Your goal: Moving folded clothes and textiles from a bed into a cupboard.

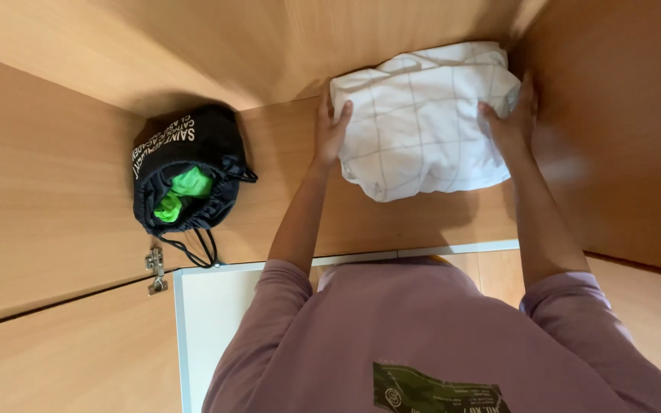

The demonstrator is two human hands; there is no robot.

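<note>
While both arms reach into the wooden cupboard, the left hand (331,130) sits flat against the left edge of the folded cloth (422,122), fingers together and pointing toward the back wall, thumb tucked at the cloth's side. Over on the other side, the right hand (512,118) presses against the cloth's right edge, fingers curled slightly into the fabric, right up near the cupboard's side panel (621,130). So the cloth is squeezed between two palms, neither hand pinching it.

The cloth is white with a thin grey grid, a thick folded bundle, and it lies on the shelf (392,222) in the back right corner, its far edge touching or nearly touching the rear wall; whether it is lifted off the shelf I cannot tell.

Well apart to the left, a black drawstring bag (185,153) rests on the same shelf, mouth open toward the camera, something bright green (183,191) showing inside, its cords trailing to the shelf's front edge. Just below it, a metal hinge (155,269) on the door frame. Mauve sleeves (269,306) fill the bottom of the view
</note>
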